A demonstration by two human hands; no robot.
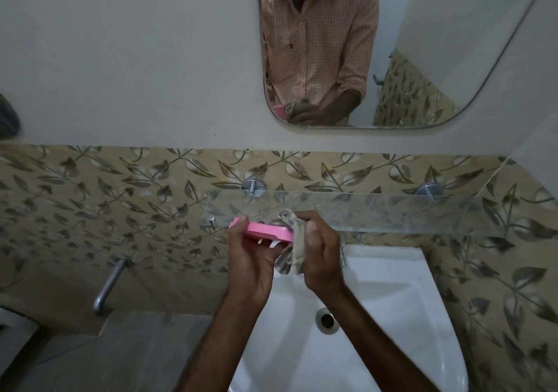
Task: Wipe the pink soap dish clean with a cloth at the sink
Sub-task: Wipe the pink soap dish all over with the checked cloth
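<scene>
Left hand (pixel 250 256) pinches the light, stiff, likely slippery pink plastic soap dish (pixel 265 231) by its edges while right hand (pixel 320 253) grips the soft grey patterned cloth (pixel 291 246) against it.

pale plaster wall (pixel 120 59) above a band of beige leaf-patterned tiles (pixel 90 195). a rounded mirror (pixel 422 14) hangs far right, with a glass shelf (pixel 392 213) on metal pegs below. metal tap (pixel 105 283) left; near it, perhaps grey floor (pixel 136 346). dim light.

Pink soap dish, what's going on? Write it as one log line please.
step: wiping | left hand: holds pink soap dish | right hand: presses cloth against dish end | place: above white sink
</scene>
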